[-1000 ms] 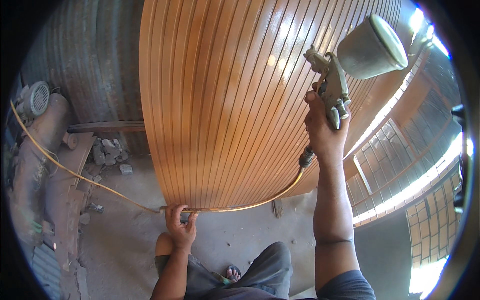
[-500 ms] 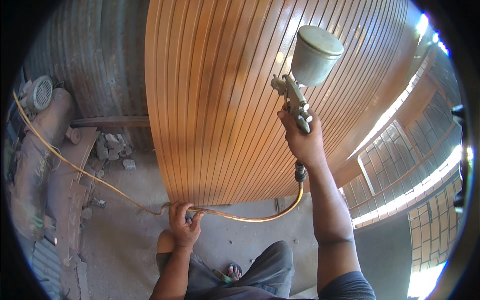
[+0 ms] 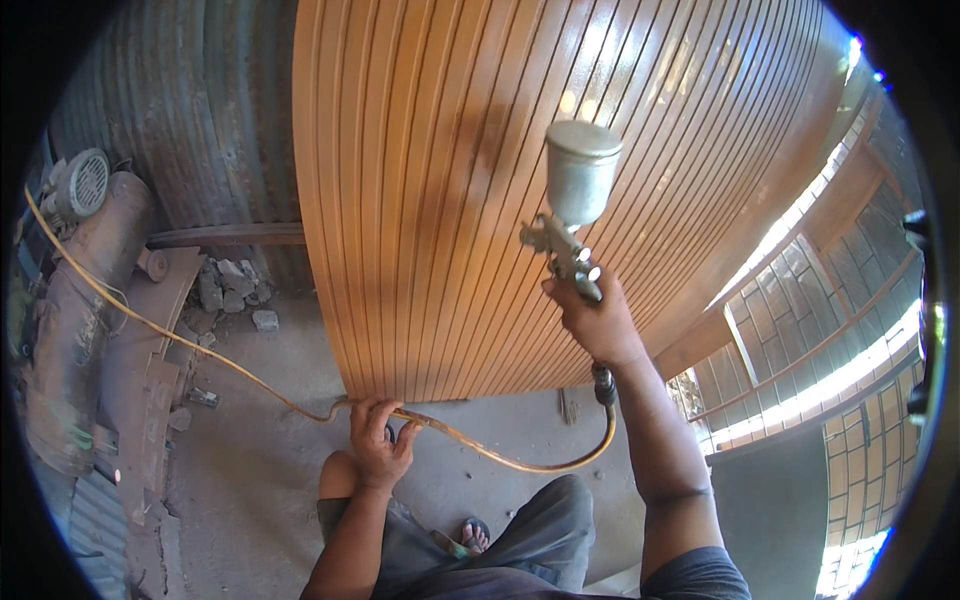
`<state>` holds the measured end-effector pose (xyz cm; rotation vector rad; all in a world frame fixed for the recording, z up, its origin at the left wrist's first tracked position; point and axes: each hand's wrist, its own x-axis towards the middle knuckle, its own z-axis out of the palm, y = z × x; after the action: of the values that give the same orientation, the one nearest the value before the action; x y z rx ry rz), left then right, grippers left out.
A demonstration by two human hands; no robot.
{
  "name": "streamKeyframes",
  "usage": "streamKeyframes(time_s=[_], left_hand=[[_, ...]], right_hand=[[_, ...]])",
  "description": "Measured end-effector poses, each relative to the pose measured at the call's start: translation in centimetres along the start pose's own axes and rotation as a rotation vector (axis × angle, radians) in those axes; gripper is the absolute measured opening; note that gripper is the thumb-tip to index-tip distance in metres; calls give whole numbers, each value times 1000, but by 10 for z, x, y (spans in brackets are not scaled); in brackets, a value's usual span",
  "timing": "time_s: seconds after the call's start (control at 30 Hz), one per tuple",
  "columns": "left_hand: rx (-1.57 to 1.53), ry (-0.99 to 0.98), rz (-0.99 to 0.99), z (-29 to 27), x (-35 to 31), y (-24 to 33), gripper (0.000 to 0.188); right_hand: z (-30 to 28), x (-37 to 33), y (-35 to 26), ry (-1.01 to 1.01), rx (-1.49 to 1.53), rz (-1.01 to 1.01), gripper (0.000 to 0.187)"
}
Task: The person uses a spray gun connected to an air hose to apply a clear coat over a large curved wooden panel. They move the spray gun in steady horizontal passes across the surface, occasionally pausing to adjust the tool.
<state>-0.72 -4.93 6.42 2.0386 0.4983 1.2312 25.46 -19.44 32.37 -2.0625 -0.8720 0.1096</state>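
My right hand (image 3: 598,320) is wrapped round the handle of a metal spray gun (image 3: 562,248), with its nozzle end toward the left. A lidded grey paint cup (image 3: 582,175) stands upright on top of the gun. In front of it rises a tall slatted wooden panel (image 3: 420,220), orange-brown and glossy in the upper part. From the gun's handle a yellowish air hose (image 3: 520,465) loops down and across to my left hand (image 3: 380,445). The left fingers are closed round that hose, below the panel's lower edge.
At the far left lies an air compressor (image 3: 85,320), its tank dusty and its motor on top; the hose runs to it. Broken concrete pieces (image 3: 230,285) sit beside it. Corrugated metal sheeting (image 3: 200,120) stands behind. A dark board (image 3: 770,520) is at the lower right.
My right hand has brought the spray gun down and to the left across the panel. The hose loop sags lower. My left hand has shifted slightly down and right, still on the hose.
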Motion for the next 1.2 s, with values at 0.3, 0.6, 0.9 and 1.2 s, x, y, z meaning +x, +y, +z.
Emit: streamKeyframes(time_s=[0.3,0.6,0.9,1.2], left_hand=[[-89,61,-133,-1,-1,-15,29],[-504,650,-961,26,-10,-78,30],[-893,252,-1095,5,-10,-75,40],[-855,288,-974,-6,-4,-51,54]], right_hand=[[-41,9,-63,281,368,-241,14],[-48,-42,-80,466,563,-427,51],[16,-32,-40,301,499,-282,30],[77,-46,40,169,354,-67,17]])
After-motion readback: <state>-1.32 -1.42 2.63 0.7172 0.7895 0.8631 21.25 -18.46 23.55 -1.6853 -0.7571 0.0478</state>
